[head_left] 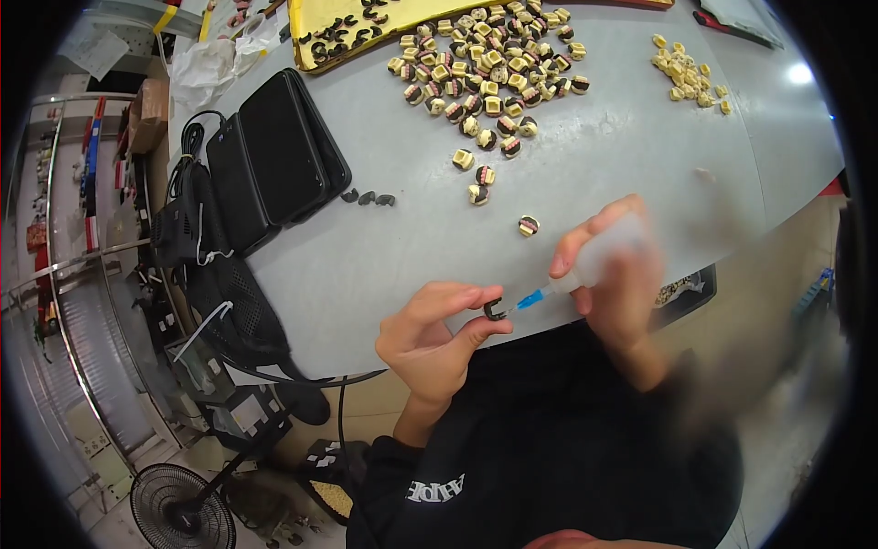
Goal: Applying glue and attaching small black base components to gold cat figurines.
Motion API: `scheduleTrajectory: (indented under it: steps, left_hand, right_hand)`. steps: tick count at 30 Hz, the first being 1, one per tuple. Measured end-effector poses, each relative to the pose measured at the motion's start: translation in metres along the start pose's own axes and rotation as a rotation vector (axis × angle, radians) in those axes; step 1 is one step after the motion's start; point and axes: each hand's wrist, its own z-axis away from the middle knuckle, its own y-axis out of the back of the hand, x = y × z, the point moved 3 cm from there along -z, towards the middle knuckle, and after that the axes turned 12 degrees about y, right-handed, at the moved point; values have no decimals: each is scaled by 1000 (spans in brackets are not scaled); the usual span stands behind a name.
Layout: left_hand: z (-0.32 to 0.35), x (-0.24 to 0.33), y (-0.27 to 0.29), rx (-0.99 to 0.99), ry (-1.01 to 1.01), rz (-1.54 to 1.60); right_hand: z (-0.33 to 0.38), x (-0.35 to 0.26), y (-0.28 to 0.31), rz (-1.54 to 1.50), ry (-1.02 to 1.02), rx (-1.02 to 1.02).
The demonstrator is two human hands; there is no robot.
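Observation:
Between the thumb and forefinger of my left hand [432, 337], a small dark C-shaped piece [495, 309] is pinched over the table's near edge. My right hand [624, 291] is wrapped round a whitish squeeze bottle [604, 249], partly smeared by motion. The bottle's blue needle tip [530, 299] points left at the dark piece; whether it touches cannot be told. Beyond my hands lies a single small cream, pink and dark part [529, 226]. Several dark curved pieces [368, 198] lie in a row to the left.
A heap of cream-and-dark parts [494, 73] covers the table's far middle, by a yellow tray [352, 32] holding dark pieces. Plain cream parts [688, 73] are piled far right. A black folding case [279, 151] and a black bag [233, 306] sit left; a fan [183, 511] stands below.

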Motion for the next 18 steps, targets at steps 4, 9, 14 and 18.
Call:
scheduleTrajectory:
  steps: [4,9,14,18]
  left_hand:
    - [-1,1,0,-25,-47,21]
    - [1,1,-1,-7,-7,-12]
    - [1,2,-3,4,20,-41]
    - [1,2,-4,-5,15,-49]
  right_hand:
    - [1,-1,3,10,20,-6]
    - [2,-3,4,11,34,22]
    - [3,-4,0,26,67,36]
    - [3,-4,-1,34,71,32]
